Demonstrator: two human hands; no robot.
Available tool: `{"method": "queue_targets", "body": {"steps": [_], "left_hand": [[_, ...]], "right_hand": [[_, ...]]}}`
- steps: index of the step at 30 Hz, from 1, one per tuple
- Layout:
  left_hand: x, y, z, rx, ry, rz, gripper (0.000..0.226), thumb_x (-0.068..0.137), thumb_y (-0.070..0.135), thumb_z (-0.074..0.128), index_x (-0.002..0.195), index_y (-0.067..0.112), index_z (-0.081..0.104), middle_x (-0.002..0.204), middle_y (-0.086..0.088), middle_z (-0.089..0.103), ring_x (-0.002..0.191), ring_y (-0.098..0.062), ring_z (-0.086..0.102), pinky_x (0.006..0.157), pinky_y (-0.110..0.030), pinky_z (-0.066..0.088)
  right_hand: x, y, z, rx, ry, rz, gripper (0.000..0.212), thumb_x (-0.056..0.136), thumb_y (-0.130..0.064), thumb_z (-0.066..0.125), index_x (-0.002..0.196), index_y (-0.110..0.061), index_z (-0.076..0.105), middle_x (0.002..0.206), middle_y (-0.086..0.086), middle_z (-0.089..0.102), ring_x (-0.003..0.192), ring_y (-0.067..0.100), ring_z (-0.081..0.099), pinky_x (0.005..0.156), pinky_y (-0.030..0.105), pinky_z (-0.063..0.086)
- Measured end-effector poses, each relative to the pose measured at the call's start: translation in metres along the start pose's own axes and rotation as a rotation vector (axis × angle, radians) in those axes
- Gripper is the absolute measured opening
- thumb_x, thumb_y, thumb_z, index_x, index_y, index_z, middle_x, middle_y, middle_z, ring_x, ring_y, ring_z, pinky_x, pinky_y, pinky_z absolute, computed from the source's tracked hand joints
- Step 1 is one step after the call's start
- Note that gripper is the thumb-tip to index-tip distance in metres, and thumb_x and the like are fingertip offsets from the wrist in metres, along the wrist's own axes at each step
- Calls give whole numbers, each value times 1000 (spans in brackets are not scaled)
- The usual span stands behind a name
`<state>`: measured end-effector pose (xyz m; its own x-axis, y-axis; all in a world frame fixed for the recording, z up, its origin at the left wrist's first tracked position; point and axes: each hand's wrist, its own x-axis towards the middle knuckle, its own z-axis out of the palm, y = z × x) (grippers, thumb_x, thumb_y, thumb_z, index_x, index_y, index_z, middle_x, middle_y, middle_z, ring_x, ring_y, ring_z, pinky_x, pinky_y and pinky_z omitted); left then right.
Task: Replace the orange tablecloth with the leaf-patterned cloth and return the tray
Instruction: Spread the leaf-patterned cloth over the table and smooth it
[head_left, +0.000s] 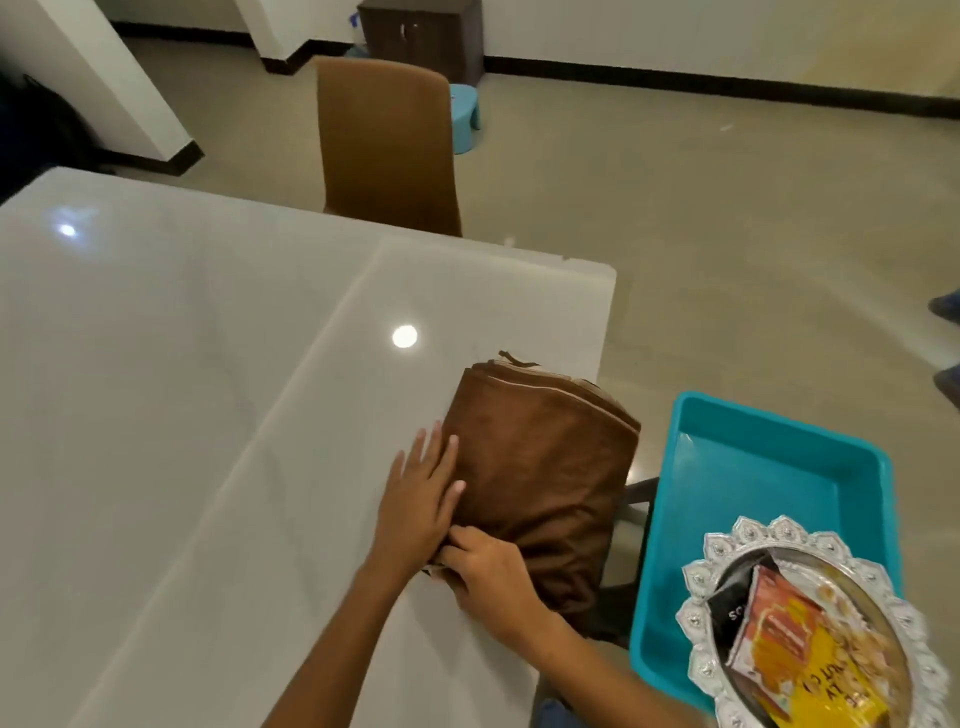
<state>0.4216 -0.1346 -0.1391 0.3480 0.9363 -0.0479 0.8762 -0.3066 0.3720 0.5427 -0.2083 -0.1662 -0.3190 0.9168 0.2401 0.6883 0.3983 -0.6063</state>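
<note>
A folded brown-orange cloth (550, 467) lies at the right edge of the bare white table (208, 389), its near end hanging over the edge. My left hand (421, 493) presses flat on the cloth's left side with straight fingers. My right hand (488, 577) pinches the cloth's near left corner with curled fingers. A silver scalloped tray (727, 551) holding snack packets (800, 639) sits in the near corner of a teal plastic tub (753, 467) at the right. No leaf-patterned cloth is in view.
A brown chair (387, 145) stands at the table's far side. A dark cabinet (421, 36) and a small blue stool (465, 114) are by the far wall. Someone's blue shoes (945, 306) show at the right edge of the beige floor.
</note>
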Motion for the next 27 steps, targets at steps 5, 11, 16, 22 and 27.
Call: {"method": "queue_targets", "body": {"steps": [5, 11, 16, 22, 27], "left_hand": [[-4, -25, 14, 122, -182, 195, 55, 99, 48, 2, 149, 29, 14, 156, -1, 13, 142, -21, 18, 111, -41, 18], [-16, -33, 14, 171, -187, 182, 52, 102, 42, 6, 144, 24, 30, 149, -6, 36, 135, -23, 38, 107, -46, 25], [-30, -39, 15, 186, -158, 145, 54, 101, 43, 7, 144, 24, 34, 149, -5, 37, 136, -22, 37, 109, -47, 21], [-60, -69, 7, 163, -81, 64, 56, 101, 42, 6, 142, 22, 39, 145, -8, 43, 133, -25, 42, 109, -45, 26], [-95, -124, -6, 199, -5, -49, 54, 101, 41, 7, 144, 21, 33, 147, -10, 40, 135, -27, 38, 111, -44, 19]], "right_hand": [[-10, -22, 10, 17, -18, -23, 15, 83, -27, 64, 94, -22, 73, 97, -8, 67, 79, 8, 59, 61, 18, 48], [-27, -25, -6, -125, 107, 71, 30, 91, -49, 54, 99, -25, 68, 108, -6, 62, 104, 7, 53, 89, 35, 47], [-32, -16, -3, -484, 74, 544, 68, 91, -66, 28, 148, -30, 21, 158, 6, 9, 145, 27, 5, 114, 55, 4], [-19, -33, 18, -519, -70, 517, 69, 91, -68, 21, 149, -29, 19, 158, 6, 11, 144, 29, 10, 112, 58, 15], [8, -67, 54, -453, -120, 371, 66, 92, -65, 25, 148, -31, 21, 158, 4, 14, 145, 28, 11, 112, 57, 13]]}}
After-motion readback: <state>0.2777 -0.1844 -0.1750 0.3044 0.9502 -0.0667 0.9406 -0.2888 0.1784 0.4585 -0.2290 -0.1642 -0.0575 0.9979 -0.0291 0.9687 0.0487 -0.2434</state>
